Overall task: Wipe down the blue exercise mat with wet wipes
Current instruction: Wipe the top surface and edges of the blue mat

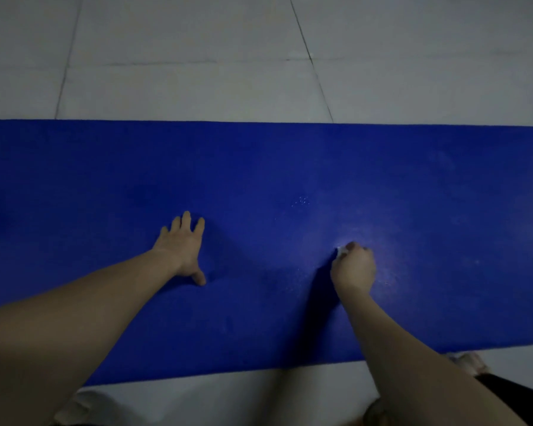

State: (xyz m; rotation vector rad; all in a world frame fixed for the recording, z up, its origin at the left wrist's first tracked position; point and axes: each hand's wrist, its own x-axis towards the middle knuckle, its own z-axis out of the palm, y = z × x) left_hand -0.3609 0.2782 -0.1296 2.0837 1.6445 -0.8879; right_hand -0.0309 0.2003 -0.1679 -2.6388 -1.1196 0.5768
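The blue exercise mat (290,167) lies flat across the whole width of the view on a tiled floor. My left hand (183,247) rests flat on the mat left of centre, fingers spread and straight. My right hand (354,267) is curled into a fist on the mat right of centre and grips a small white wet wipe (341,251), of which only a corner shows at the knuckles. Around that hand the mat has a paler, damp-looking sheen, with a few white specks a little farther away.
Light grey floor tiles (197,56) with dark grout lines stretch beyond the mat's far edge. A strip of floor runs along the near edge. A bare foot (470,362) and dark clothing sit at the lower right, and something white (86,407) lies at the lower left.
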